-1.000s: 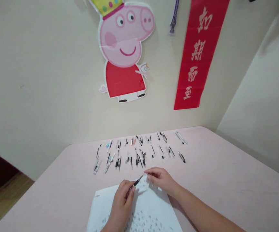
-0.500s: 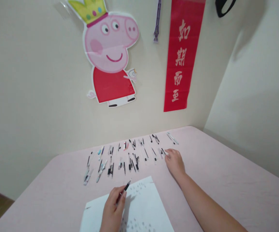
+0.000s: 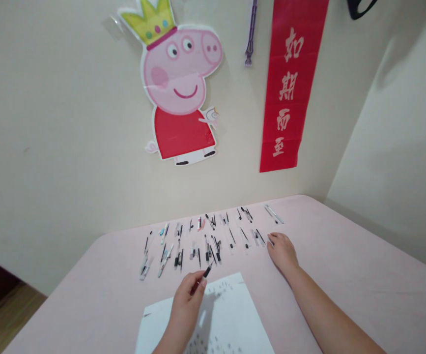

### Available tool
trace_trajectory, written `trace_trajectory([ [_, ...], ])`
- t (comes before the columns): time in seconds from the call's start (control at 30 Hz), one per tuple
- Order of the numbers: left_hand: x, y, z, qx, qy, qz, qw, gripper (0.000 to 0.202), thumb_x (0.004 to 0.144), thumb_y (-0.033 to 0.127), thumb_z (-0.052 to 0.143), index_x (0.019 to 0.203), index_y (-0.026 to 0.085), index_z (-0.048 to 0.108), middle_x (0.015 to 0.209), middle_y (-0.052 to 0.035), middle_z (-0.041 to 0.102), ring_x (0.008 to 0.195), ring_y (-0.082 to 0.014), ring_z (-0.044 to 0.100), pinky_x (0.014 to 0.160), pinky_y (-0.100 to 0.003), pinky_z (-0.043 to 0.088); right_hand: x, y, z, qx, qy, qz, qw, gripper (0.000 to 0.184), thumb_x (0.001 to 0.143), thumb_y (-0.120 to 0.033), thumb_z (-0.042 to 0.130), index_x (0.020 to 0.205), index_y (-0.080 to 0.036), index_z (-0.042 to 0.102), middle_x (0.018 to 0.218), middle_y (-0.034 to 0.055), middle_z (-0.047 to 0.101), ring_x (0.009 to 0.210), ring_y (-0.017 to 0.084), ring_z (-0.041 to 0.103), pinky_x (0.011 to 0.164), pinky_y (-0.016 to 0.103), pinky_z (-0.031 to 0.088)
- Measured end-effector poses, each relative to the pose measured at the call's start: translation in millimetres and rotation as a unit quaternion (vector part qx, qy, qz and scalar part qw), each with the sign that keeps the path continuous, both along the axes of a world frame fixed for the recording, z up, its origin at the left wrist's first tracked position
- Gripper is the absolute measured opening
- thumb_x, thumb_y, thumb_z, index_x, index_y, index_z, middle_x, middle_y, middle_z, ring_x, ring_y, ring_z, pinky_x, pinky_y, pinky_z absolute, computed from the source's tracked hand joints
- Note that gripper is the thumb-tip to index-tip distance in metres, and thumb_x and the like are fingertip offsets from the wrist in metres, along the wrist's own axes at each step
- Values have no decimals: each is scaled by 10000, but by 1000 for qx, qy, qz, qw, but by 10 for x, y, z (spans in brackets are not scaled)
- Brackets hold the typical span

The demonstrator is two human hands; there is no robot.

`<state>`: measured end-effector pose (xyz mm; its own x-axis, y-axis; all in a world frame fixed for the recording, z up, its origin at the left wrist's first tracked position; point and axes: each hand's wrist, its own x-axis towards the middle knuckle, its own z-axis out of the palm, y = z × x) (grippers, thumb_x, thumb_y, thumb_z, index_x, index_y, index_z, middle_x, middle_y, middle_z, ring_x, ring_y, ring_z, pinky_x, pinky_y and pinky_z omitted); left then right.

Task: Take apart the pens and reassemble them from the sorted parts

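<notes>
My left hand (image 3: 187, 306) is closed round a slim pen (image 3: 208, 270) with a dark grip, its tip pointing up and away over the far edge of the white paper (image 3: 231, 314). Grey marks dot that sheet. On the pink tabletop my right hand (image 3: 284, 251) rests with its fingers drawn together at a small dark piece (image 3: 270, 240), too small to name. Just left of those fingers lies a group of pen parts (image 3: 257, 237), clear tubes and dark refills. Farther left, more taken-apart pens (image 3: 179, 255) lie in two rough rows.
The pink table (image 3: 345, 275) meets the wall at its far edge. A pale pair of pen pieces (image 3: 273, 214) lies at the back right. On the wall hang a cartoon pig cutout (image 3: 185, 132), a red banner (image 3: 290, 113) and a purple cord (image 3: 250, 37).
The whole view has swung a little to the left. My right hand has drawn slightly right, away from the pen parts. My left hand, still holding the pen, has moved slightly forward.
</notes>
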<state>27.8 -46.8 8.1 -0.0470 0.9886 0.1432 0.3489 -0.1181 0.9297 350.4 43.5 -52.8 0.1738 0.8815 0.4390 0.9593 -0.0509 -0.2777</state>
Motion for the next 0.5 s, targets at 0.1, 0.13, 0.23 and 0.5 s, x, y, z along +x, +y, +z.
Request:
trace_trajectory([
  [0.1, 57, 30, -7, 16, 3, -9, 1000, 370, 720, 506, 594, 864, 182, 697, 754, -43, 647, 702, -203, 596, 661, -321, 479, -4, -9, 29, -13, -3, 0, 1000, 288, 793, -134, 500, 967, -138, 730, 1028, 133, 666, 990, 256, 551, 891, 335, 397],
  [0.13, 67, 42, -12, 20, 3, -12, 1000, 360, 722, 496, 592, 864, 183, 696, 763, -45, 650, 708, -204, 596, 664, -321, 479, -7, -14, 43, -18, -4, 2, 1000, 284, 801, -127, 496, 958, -139, 732, 1012, 128, 667, 976, 251, 553, 882, 327, 394],
  [0.23, 75, 82, -42, 19, -3, -9, 1000, 355, 726, 485, 586, 872, 178, 691, 773, -48, 652, 704, -204, 594, 650, -318, 478, -21, -30, 82, -30, -6, 8, 1000, 283, 819, -109, 482, 944, -142, 734, 967, 105, 672, 931, 229, 560, 865, 299, 383],
  [0.5, 71, 100, -234, 47, -16, 16, 999, 343, 758, 463, 581, 901, 169, 685, 802, -59, 657, 716, -203, 599, 633, -311, 485, -39, -59, 136, -40, 6, -1, 999, 221, 818, -126, 507, 853, -171, 721, 877, 80, 672, 884, 206, 565, 813, 282, 374],
])
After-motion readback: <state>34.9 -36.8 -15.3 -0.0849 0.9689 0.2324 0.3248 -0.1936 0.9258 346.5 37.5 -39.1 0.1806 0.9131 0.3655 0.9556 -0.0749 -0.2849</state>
